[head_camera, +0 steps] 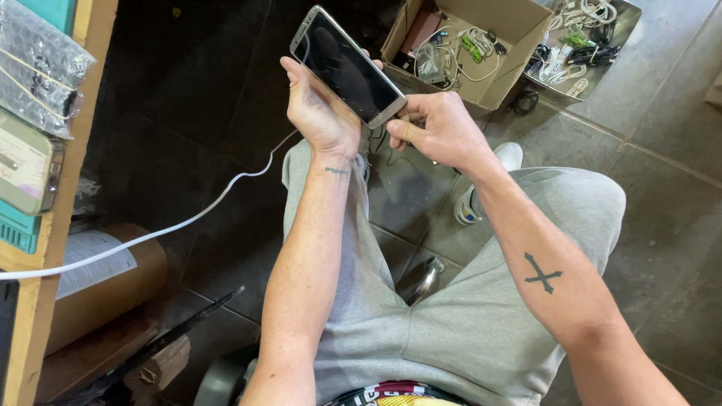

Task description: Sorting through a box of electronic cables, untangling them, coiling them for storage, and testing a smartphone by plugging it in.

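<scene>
The left hand (320, 105) was closed around a smartphone (347, 65), fingers wrapped behind it and the thumb along its near edge, so the phone sat cradled in the palm in the upper middle of the frame. The right hand (440, 129) was pinched narrow at the phone's lower right end, thumb and forefinger pressed together on something too small to make out, touching or almost touching that corner. Of the two, the left carried the phone; the right only met its end.

The phone's long axis ran diagonally, from the upper left down to the lower right, its dark screen facing up toward the camera and its lower end pointing at the right hand. A white cable (188, 222) trailed from behind the left wrist down to the left edge of the frame; where it ended could not be seen.

Beyond the hands, in the upper right, an open cardboard box (519, 30) held tangled cables, with a metal tray (628, 19) of more cables beside it. Grey shorts (451, 323) filled the lower middle, over a dark tiled floor (669, 188). A wooden shelf (53, 218) stood at the left edge.
</scene>
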